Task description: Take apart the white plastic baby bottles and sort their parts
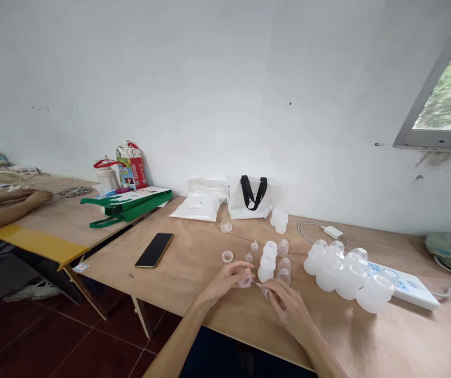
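My left hand (229,281) pinches a small transparent plastic part (244,282) in its fingertips. My right hand (286,307) holds a similar small transparent piece (264,291), and a thin pale pin or tube (257,284) spans the narrow gap between the two. Just beyond my hands, frosted plastic cups (268,261) stand stacked on the plywood table (193,283), among small transparent caps (284,264) and a ring (227,256). Larger frosted bottle-shaped containers (347,275) sit in a cluster to my right.
A black phone (153,250) lies left of my hands. A white bag with black handles (249,197) and a white packet (196,208) stand along the wall. On the adjoining table, a co-worker's hand (40,197) rests near a green bag (128,207).
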Tool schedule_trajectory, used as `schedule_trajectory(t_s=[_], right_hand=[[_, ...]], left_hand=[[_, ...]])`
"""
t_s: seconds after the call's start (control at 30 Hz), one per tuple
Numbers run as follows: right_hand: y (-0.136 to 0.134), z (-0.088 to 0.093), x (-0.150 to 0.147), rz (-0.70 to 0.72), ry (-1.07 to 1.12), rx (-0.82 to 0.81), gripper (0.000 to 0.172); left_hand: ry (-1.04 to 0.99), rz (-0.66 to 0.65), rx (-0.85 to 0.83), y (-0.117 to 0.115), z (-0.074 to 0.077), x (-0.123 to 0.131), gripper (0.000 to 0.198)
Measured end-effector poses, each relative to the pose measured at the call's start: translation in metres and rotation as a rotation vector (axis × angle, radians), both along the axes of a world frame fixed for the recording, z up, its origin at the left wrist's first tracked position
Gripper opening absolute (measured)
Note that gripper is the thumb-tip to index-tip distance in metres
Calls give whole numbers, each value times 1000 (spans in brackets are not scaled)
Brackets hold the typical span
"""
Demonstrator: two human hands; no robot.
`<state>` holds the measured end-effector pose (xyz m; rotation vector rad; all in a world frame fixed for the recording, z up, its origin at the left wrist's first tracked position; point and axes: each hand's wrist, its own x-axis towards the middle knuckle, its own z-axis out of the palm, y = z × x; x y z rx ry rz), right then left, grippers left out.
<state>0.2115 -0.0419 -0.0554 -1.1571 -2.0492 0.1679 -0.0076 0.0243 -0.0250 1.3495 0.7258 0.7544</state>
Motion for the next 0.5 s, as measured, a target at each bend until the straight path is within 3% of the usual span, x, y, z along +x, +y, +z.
schedule_trajectory(t_s=[0.17,0.37,0.5], right_hand=[[-4,6,-2,-17,-31,-32,23],[-3,6,-2,-75,-76,-48,24],[-1,1,-2,-66,-103,-44,21]], left_hand=[[88,163,257,-2,0,7,52],[470,79,520,-4,-3,-3,41],[609,15,519,2,-8,-16,67]])
